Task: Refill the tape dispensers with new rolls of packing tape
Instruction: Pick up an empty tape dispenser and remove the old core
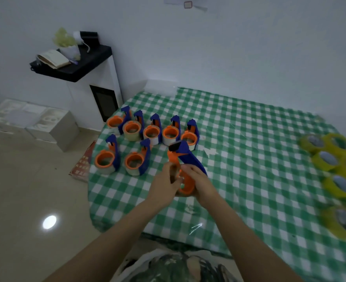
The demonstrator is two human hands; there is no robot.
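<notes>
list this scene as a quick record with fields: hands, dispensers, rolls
surface: green checked cloth
held dispenser: blue and orange, in both hands, blue nose pointing away
left hand: grips at the orange ring's left side
right hand: grips the ring's right side
standing dispensers: seven, five behind and two in front, left part of the cloth
yellow tape rolls: several, lying flat along the right edge
roll in held one: too blurred to tell

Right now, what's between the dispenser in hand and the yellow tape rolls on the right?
Nothing but bare green-checked tablecloth lies between the held tape dispenser and the yellow tape rolls, as the head view shows.
</notes>
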